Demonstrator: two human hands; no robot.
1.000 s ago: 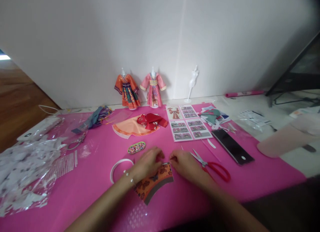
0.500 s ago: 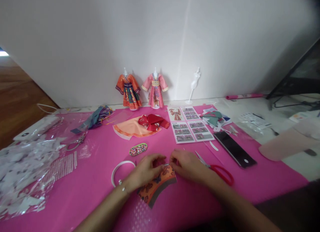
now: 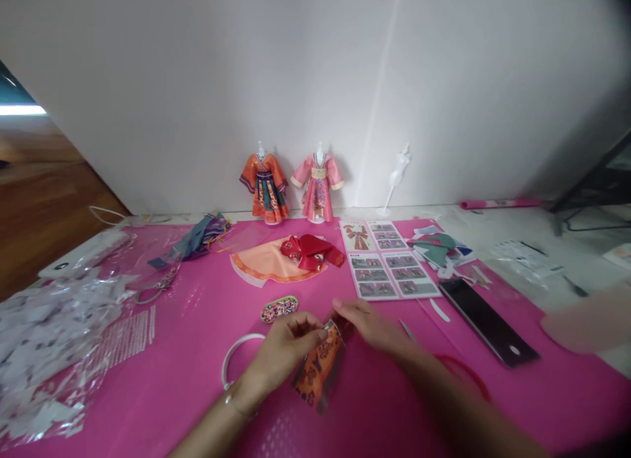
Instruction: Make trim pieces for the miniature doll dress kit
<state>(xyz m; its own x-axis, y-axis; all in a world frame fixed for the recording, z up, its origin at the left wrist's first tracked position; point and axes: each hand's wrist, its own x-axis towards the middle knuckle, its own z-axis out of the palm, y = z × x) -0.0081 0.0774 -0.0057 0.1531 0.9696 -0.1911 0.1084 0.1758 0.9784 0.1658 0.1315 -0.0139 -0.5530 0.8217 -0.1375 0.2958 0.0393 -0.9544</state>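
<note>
Between both hands is a piece of orange patterned fabric (image 3: 318, 369) with a dark border, bent and hanging downward over the pink mat. My left hand (image 3: 283, 353) pinches its top edge between thumb and fingers. At the piece's upper right corner, my right hand (image 3: 372, 328) grips the cloth; its fingertips are partly hidden behind it. Red-handled scissors (image 3: 468, 374) lie partly under my right forearm, one blade tip showing. A white headband-like ring (image 3: 231, 356) rests beside my left wrist, and a green-rimmed oval tray of beads (image 3: 279, 309) sits just beyond the left hand.
Two dressed mini mannequins (image 3: 269, 188) and a bare white one (image 3: 398, 172) stand along the wall. A peach skirt piece (image 3: 261, 259), an instruction sheet (image 3: 392, 294) and a phone (image 3: 486, 320) lie on the pink mat (image 3: 197, 353). Plastic bags (image 3: 54, 340) cover its left side.
The fabric has been lifted and turned from lying curved and flat to hanging bent between my hands. The view has shifted slightly, and my right forearm now covers more of the scissors.
</note>
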